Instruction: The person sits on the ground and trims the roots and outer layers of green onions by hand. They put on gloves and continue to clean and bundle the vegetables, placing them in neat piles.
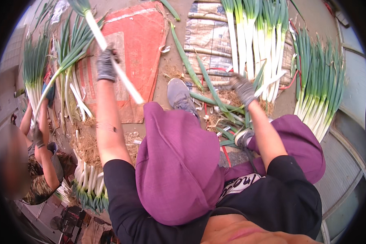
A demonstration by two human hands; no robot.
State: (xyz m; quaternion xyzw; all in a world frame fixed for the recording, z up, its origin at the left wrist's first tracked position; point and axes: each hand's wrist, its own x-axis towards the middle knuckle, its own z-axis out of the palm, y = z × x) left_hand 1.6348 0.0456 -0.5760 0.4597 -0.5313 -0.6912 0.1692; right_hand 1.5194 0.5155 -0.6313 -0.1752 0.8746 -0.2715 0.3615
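Observation:
My left hand (106, 65), in a grey striped glove, grips a long-stemmed green onion (126, 84) by its white shank. Its leaves point away from me and the white lower end slants down over the red woven sack (140, 33). My right hand (243, 89), gloved alike and blurred, is near the root ends of a row of green onions (250, 39) laid on a printed sack mat (202, 39). A loose white stalk piece (271, 82) shows beside that wrist; whether the fingers hold anything is unclear.
Cut green leaves (212, 88) and dry roots (231, 97) lie about my shoes. More onions stand at right (320, 79). To the left a co-worker's gloved hand (38, 135) holds an onion, near a bundle (35, 67). A root-topped pile (90, 177) lies beside my left arm.

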